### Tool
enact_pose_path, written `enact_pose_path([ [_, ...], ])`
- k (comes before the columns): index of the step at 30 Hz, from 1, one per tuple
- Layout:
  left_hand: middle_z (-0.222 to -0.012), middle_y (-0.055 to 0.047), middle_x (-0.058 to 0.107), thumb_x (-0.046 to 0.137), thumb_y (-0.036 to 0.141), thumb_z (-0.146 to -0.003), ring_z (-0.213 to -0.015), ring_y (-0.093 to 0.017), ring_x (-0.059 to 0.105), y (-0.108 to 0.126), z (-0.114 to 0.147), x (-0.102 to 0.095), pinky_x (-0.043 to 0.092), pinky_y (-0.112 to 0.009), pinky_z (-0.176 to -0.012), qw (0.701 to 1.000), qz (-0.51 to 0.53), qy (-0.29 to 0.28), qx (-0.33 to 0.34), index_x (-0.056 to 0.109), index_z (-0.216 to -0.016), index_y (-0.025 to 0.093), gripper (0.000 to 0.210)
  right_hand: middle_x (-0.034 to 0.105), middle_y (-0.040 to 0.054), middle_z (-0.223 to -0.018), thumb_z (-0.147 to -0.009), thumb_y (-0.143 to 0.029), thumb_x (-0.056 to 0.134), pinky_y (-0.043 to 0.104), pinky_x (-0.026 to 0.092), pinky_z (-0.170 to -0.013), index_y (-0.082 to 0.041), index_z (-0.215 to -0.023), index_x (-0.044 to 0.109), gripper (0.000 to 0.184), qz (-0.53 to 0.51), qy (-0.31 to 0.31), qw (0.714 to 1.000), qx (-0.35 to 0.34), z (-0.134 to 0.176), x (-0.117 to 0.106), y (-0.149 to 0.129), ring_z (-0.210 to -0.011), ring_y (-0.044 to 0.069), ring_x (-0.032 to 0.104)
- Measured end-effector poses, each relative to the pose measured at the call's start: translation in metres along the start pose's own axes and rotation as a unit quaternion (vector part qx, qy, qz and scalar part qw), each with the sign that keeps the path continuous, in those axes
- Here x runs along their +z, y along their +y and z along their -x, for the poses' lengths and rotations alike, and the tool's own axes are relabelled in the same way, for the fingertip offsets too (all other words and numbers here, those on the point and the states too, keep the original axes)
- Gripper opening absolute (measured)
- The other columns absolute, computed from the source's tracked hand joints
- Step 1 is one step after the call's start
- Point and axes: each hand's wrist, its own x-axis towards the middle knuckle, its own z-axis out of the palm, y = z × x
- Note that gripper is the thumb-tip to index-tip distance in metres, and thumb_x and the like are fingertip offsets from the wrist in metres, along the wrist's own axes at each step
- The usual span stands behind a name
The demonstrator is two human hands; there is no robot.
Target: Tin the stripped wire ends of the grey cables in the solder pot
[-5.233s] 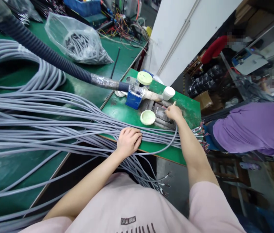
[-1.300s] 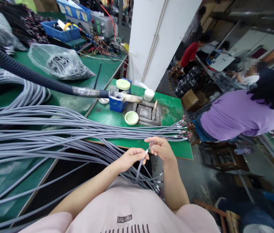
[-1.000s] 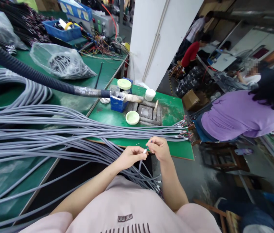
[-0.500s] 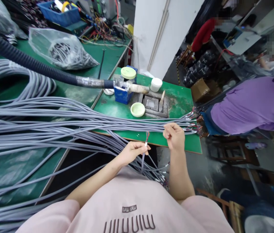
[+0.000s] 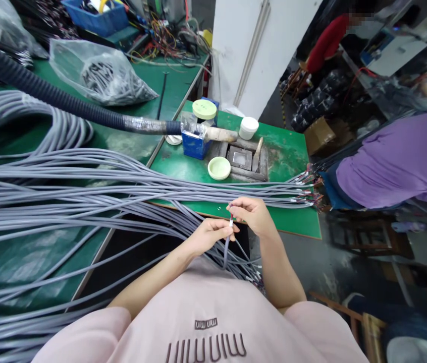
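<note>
Just off the table's front edge, my left hand (image 5: pixel 215 235) pinches a grey cable (image 5: pixel 226 252) near its white-banded end. Thin coloured wires (image 5: pixel 231 214) stick up out of that end. My right hand (image 5: pixel 250 214) is above and to the right, its thumb and fingertips closed on the tips of these wires. Its fingers partly cover the wires. Behind both hands a bundle of grey cables (image 5: pixel 198 189) runs across the green table (image 5: pixel 285 161), with stripped wire ends at the right. More cable ends (image 5: pixel 253 277) hang below the hands.
A square metal pot (image 5: pixel 241 159) with a brush (image 5: pixel 258 151) sits beyond the bundle. Around it are a pale green dish (image 5: pixel 219 168), a white tub (image 5: pixel 249 128), a blue box (image 5: pixel 194 145) and a black hose (image 5: pixel 85 108). A person in purple (image 5: pixel 391 161) is at the right.
My right hand has come left and slightly down from over the cable bundle and closed on the wire tips. My left hand keeps its pinch on the cable. The view has shifted slightly.
</note>
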Motion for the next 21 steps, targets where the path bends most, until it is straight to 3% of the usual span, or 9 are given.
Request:
enact_pose_path([
  [3,-0.064,-0.004,0.068,0.077,0.05,-0.067,-0.063,-0.013,0.056,-0.003,0.0,-0.001,0.044,-0.027,-0.068,1.0,0.015,0.0,-0.005,0.075,-0.081,0.012,0.041,0.06,-0.0027,-0.058,-0.067,-0.03,0.074,0.021,0.039,-0.046,-0.018,-0.064,0.065,0.015,-0.008,0.022,1.0,-0.016,-0.001,0.002,0.003,-0.049,0.008,0.049],
  [8,-0.064,-0.003,0.067,0.078,0.046,-0.068,-0.063,-0.011,0.055,-0.01,-0.004,-0.002,0.042,-0.025,-0.068,0.994,0.079,0.077,0.026,0.075,-0.081,0.013,0.036,0.057,-0.0037,-0.053,-0.07,-0.03,0.072,0.024,0.041,-0.05,-0.02,-0.059,0.061,0.018,0.018,0.14,0.987,-0.082,0.003,0.009,0.012,-0.048,0.009,0.046],
  [11,-0.062,-0.002,0.066,0.08,0.044,-0.064,-0.059,-0.01,0.054,-0.009,-0.006,0.0,0.04,-0.024,-0.063,0.988,0.124,0.088,0.013,0.074,-0.079,0.013,0.036,0.059,-0.0025,-0.056,-0.072,-0.032,0.071,0.025,0.042,-0.052,-0.02,-0.063,0.064,0.016,0.04,0.179,0.978,-0.098,0.005,0.011,0.019,-0.05,0.01,0.048],
  [21,-0.06,-0.001,0.066,0.085,0.04,-0.059,-0.056,-0.008,0.055,-0.001,-0.007,-0.003,0.041,-0.022,-0.059,0.976,0.195,0.092,-0.007,0.074,-0.077,0.012,0.036,0.064,-0.001,-0.064,-0.077,-0.03,0.069,0.026,0.042,-0.056,-0.021,-0.07,0.069,0.011,0.087,0.204,0.968,-0.118,0.013,0.005,0.021,-0.058,0.013,0.054],
])
